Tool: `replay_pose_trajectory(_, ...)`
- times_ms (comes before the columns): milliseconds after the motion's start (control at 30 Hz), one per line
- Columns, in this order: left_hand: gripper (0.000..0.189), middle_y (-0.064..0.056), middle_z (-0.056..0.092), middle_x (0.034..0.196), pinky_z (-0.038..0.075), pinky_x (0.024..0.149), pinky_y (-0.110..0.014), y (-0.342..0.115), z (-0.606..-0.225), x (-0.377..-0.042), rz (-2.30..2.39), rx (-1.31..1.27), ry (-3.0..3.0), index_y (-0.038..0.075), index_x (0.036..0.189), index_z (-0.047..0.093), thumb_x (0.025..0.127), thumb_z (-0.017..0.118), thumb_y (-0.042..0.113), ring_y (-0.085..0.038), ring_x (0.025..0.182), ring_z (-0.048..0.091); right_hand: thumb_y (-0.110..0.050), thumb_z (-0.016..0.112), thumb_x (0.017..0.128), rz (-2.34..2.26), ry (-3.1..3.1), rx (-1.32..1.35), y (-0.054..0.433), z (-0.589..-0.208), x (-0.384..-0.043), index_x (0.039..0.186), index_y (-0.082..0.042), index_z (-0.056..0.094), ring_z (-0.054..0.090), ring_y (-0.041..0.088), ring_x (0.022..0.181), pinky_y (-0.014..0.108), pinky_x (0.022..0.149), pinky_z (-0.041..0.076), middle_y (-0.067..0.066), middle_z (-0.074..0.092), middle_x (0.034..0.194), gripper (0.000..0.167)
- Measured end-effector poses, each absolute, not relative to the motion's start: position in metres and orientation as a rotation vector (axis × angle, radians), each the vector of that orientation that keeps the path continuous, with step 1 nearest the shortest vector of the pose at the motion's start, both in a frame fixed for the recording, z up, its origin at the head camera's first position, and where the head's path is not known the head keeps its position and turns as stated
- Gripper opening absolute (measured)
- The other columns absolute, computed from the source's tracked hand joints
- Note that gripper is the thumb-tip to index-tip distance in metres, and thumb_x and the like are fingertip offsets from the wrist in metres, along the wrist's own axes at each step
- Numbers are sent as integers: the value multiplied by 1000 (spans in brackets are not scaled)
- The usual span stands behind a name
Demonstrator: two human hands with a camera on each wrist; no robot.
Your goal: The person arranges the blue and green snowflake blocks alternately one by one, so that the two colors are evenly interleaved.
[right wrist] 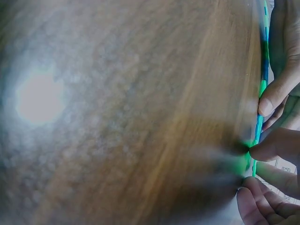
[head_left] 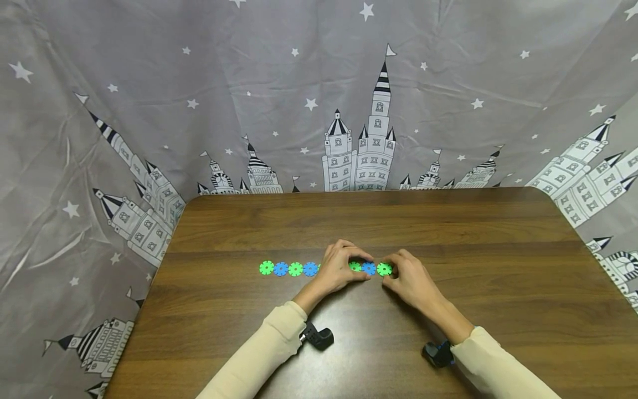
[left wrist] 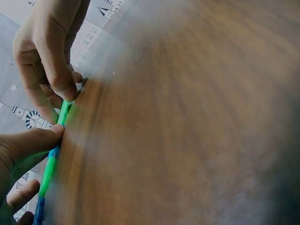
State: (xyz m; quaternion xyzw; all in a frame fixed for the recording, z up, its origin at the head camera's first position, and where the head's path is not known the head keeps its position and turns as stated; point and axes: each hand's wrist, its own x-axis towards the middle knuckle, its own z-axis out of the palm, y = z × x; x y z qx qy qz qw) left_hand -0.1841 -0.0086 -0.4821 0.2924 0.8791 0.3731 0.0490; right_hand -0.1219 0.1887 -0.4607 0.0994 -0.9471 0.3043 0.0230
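Observation:
A row of notched plastic discs, alternating green and blue, lies across the table. Thumb and fingers of my left hand (head_left: 338,268) pinch the blue disc (head_left: 369,269) near the row's right end by its near and far edges. My right hand (head_left: 412,280) holds the green end disc (head_left: 384,269) between thumb and fingers, right beside that blue one. Another green disc (head_left: 355,266) shows inside the curve of my left hand, which hides the middle of the row. Seen edge-on in the right wrist view, the blue disc (right wrist: 258,129) lies low along the table.
Left of my left hand the row goes on with a blue disc (head_left: 310,269), a green disc (head_left: 296,269) and others. The brown wooden table (head_left: 239,227) ends at a grey curtain (head_left: 279,83) printed with castles and stars. Black wrist cameras (head_left: 319,337) hang beneath both forearms.

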Motion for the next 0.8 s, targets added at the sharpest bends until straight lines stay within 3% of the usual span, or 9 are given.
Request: replay_pose_trajectory(800, 33, 5, 71, 107, 26, 106, -44, -8, -480, -184, 1155, 862, 2653, 21, 105, 77, 74, 87, 27, -18, 114, 48, -4, 75, 79, 921, -2951, 293, 186, -460, -125, 110, 3, 68, 58, 19, 81, 33, 69, 50, 8, 59, 95, 33)
